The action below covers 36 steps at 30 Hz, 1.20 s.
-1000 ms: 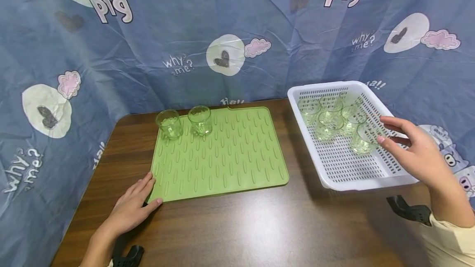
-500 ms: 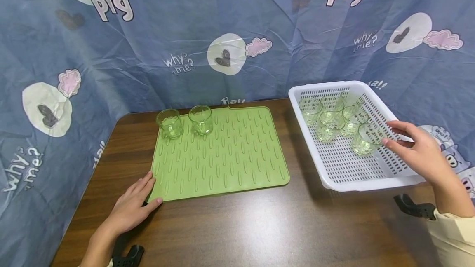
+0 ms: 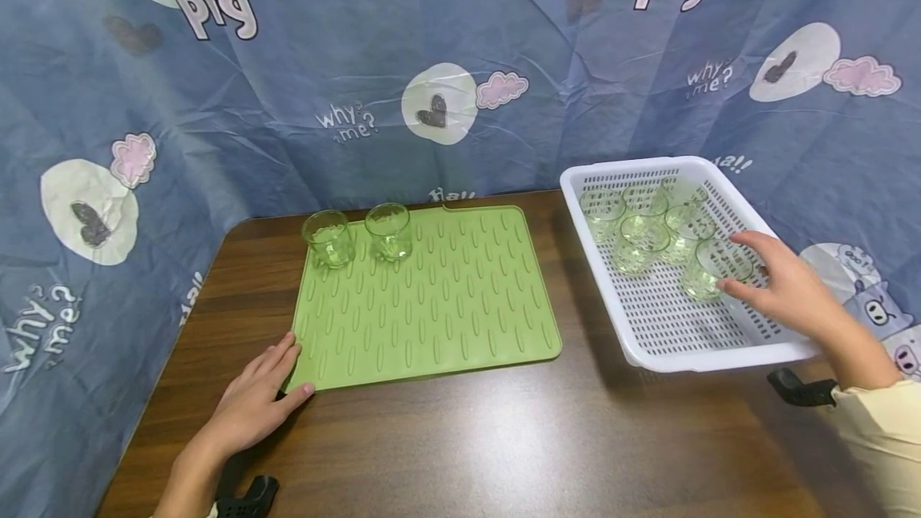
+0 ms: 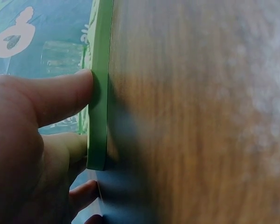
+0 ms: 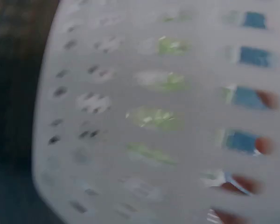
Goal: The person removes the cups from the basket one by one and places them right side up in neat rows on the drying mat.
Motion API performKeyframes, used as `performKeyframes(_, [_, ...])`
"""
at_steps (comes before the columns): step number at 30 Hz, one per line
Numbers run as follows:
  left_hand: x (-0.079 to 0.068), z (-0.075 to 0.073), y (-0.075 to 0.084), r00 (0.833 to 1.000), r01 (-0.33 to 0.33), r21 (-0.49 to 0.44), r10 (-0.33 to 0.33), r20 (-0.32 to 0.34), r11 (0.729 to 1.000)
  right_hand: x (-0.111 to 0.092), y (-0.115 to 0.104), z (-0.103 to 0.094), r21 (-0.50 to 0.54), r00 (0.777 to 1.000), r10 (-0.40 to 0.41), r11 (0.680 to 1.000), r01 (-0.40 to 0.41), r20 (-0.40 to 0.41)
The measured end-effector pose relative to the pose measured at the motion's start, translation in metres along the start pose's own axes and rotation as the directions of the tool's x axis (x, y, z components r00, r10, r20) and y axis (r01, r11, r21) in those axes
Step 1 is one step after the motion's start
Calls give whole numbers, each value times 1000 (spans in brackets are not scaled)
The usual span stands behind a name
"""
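My left hand (image 3: 252, 400) rests at the near left corner of a green ridged drying mat (image 3: 439, 302), fingers fairly straight. In the left wrist view its thumb (image 4: 65, 95) touches the mat's edge (image 4: 99, 93). Two clear glass cups (image 3: 329, 242) stand side by side at the mat's far left. My right hand (image 3: 795, 286) reaches over the white perforated basket (image 3: 691, 360), thumb and index finger spread beside the nearest glass cup (image 3: 696, 280). Whether they touch it is unclear. Blurred through the basket wall (image 5: 200, 112), the right wrist view shows bits of fingers.
Several more glass cups (image 3: 640, 246) are grouped in the far left part of the basket. Brown wooden table (image 3: 460, 446) lies between mat and basket and along the front. A patterned blue cloth (image 3: 288, 62) hangs behind the table.
The right hand shifted slightly right, then came back left; its thumb and index finger now lie closer around the nearest glass cup. Left hand, mat and the two cups on it stay put.
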State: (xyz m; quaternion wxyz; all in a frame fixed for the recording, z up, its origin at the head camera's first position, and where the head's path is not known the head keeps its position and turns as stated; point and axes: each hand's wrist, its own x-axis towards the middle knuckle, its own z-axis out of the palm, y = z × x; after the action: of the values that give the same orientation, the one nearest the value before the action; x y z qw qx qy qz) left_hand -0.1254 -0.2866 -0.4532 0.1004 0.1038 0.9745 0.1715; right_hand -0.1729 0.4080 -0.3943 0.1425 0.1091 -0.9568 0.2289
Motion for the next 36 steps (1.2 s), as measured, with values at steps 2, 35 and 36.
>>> performKeyframes(2, [0, 0, 0, 1000, 1, -4, -1, 5, 1000, 1, 1, 4, -31, 1000, -26, 999, 25, -5])
performKeyframes(35, [-2, 1, 0, 1000, -13, -2, 13, -23, 1000, 5, -2, 11, -18, 992, 86, 996, -85, 95])
performKeyframes(36, [-2, 1, 0, 1000, -15, -2, 15, -23, 1000, 5, -2, 11, -7, 989, 95, 995, -95, 109])
